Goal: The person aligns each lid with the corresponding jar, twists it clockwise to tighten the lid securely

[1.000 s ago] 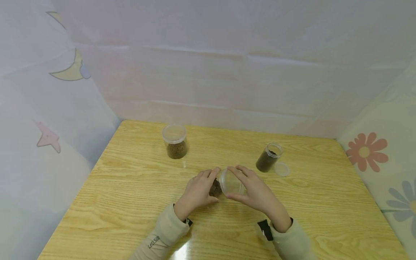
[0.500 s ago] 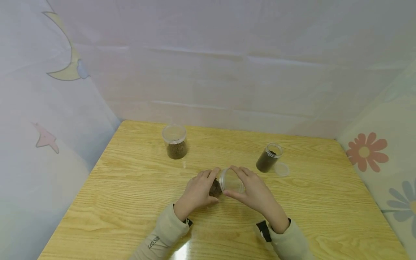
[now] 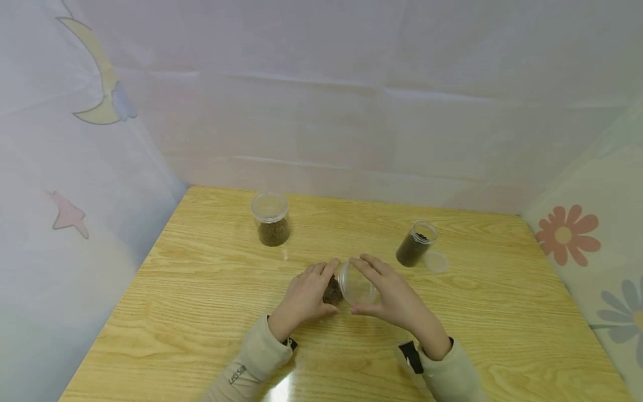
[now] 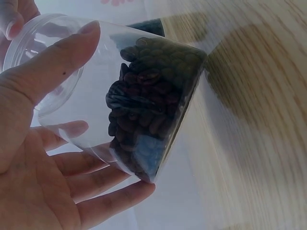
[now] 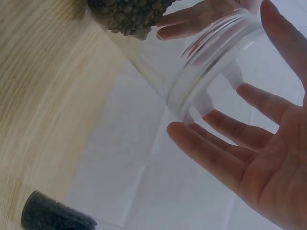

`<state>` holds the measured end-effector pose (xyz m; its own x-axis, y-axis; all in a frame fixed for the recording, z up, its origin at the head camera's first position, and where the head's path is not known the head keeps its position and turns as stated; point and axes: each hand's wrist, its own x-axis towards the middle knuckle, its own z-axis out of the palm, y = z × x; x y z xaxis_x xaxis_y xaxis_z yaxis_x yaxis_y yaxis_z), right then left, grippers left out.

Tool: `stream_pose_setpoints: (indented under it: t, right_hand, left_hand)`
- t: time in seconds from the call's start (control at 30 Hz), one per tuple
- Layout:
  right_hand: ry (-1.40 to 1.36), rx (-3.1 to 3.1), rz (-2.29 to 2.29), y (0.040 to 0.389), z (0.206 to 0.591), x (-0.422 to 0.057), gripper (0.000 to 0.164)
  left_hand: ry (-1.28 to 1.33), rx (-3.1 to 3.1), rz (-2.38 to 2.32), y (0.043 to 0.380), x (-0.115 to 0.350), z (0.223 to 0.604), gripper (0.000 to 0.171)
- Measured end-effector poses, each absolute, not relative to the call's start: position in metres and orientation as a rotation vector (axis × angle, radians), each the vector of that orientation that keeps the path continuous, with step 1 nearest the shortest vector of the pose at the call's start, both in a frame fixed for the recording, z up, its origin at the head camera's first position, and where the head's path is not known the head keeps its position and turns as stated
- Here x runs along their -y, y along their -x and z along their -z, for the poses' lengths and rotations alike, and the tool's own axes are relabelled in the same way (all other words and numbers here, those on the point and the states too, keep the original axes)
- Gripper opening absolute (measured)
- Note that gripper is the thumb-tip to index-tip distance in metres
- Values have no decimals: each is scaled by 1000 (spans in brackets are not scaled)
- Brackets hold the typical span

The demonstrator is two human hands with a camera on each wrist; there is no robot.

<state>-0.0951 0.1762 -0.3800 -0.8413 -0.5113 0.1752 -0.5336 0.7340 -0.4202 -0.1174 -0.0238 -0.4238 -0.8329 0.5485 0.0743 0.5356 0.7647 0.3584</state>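
Between my hands a clear plastic jar (image 4: pixel 103 96) of dark beans (image 4: pixel 144 100) tilts with its mouth to the right, its base close over the table. My left hand (image 3: pixel 307 293) grips its side, thumb on one face and fingers along the other, as the left wrist view shows. At the mouth end sits a clear ridged lid (image 5: pixel 218 57). My right hand (image 3: pixel 394 293) is spread around that end, thumb and fingers wide apart and nearly straight, fingertips (image 5: pixel 177 132) right at the edge.
A wide clear jar (image 3: pixel 271 220), partly filled with brown bits, stands at the back left of the wooden table (image 3: pixel 201 290). A narrow jar (image 3: pixel 414 245) of dark contents stands at the right, uncovered, with a round clear lid (image 3: pixel 436 262) beside it.
My right hand's thumb and fingers closed in on the jar's mouth end half a second ago and are now spread wider again. My left hand and the jar have stayed in place.
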Motion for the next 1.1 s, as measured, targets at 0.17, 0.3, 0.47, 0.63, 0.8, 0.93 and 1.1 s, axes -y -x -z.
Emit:
stream_pose_setpoints:
  t: [0.17, 0.3, 0.47, 0.63, 0.8, 0.93, 1.1]
  right_hand:
    - [-870, 2871, -693, 95, 380, -176, 87]
    - [-861, 2871, -666, 96, 381, -175, 85]
    - [-828, 2871, -675, 97, 382, -174, 82]
    - [-783, 2864, -691, 97, 383, -171, 81]
    - [-766, 2847, -688, 98, 382, -168, 81]
    - [-765, 2836, -684, 98, 382, -167, 82]
    - [-780, 2829, -675, 97, 382, -167, 83]
  left_hand:
    - [-905, -2920, -575, 117, 24, 424, 96]
    - [-908, -2924, -566, 117, 24, 424, 96]
    - [-917, -2936, -557, 117, 24, 426, 96]
    - [-910, -2930, -584, 117, 24, 426, 95]
    - [-908, -2930, -611, 117, 25, 427, 95]
    - [-928, -2944, -618, 117, 26, 428, 96]
    - [-940, -2959, -604, 116, 26, 429, 96]
